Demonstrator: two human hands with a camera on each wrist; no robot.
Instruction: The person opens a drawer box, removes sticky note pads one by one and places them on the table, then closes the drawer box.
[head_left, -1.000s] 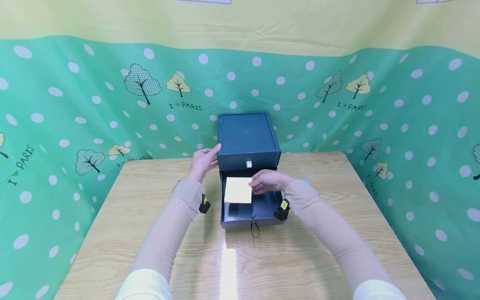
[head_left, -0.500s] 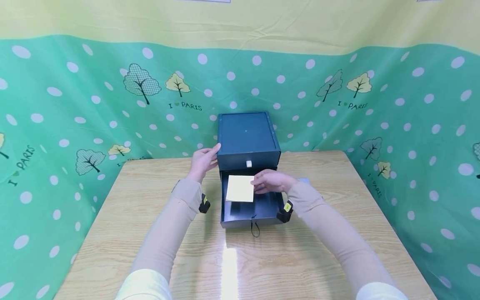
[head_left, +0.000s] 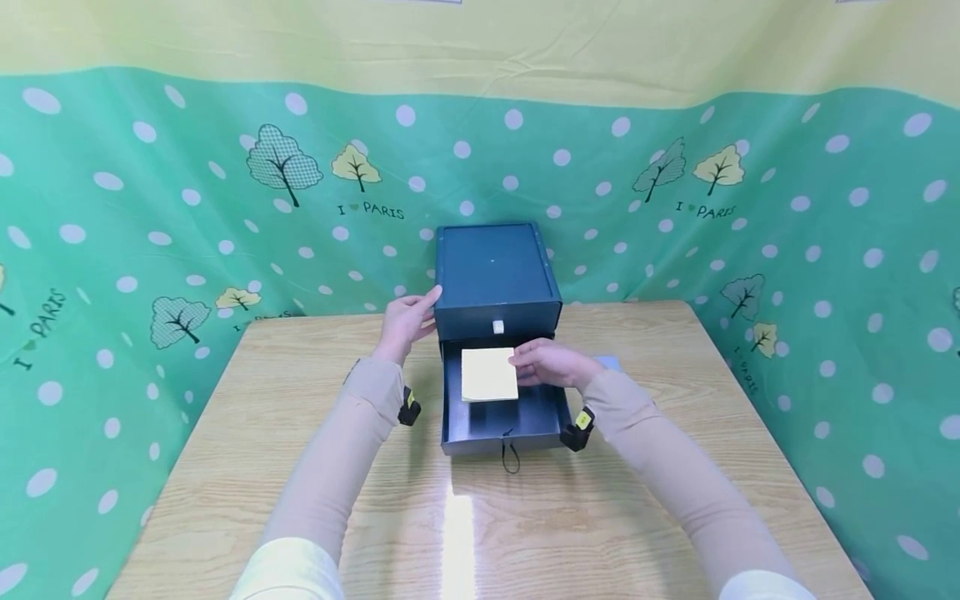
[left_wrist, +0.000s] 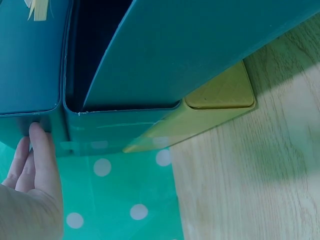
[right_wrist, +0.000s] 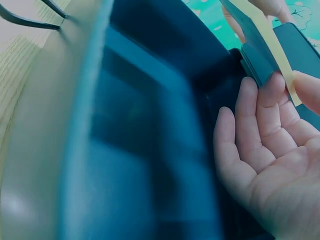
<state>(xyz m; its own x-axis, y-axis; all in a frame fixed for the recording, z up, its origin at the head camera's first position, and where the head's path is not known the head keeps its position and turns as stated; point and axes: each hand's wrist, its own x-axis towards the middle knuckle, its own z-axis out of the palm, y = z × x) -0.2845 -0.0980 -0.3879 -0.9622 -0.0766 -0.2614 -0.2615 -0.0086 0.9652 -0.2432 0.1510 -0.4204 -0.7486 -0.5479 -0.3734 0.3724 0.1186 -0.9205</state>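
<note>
A dark blue drawer box stands at the back of the table, its lower drawer pulled out and its upper one closed. My right hand pinches a pale yellow square pad by its right edge above the lower drawer. The right wrist view shows the pad edge-on between thumb and fingertips of the hand. On the box's left side rests my left hand, fingers fairly straight. In the left wrist view, this hand touches the side of the upper part.
A black cord loop hangs from the lower drawer's front. The left wrist view shows a yellow object under the drawer box. A light blue item lies beyond my right wrist. Behind the wooden table hangs a green dotted curtain.
My right hand and the pad have shifted a little to the right and slightly back, above the drawer. The left hand has stayed against the box.
</note>
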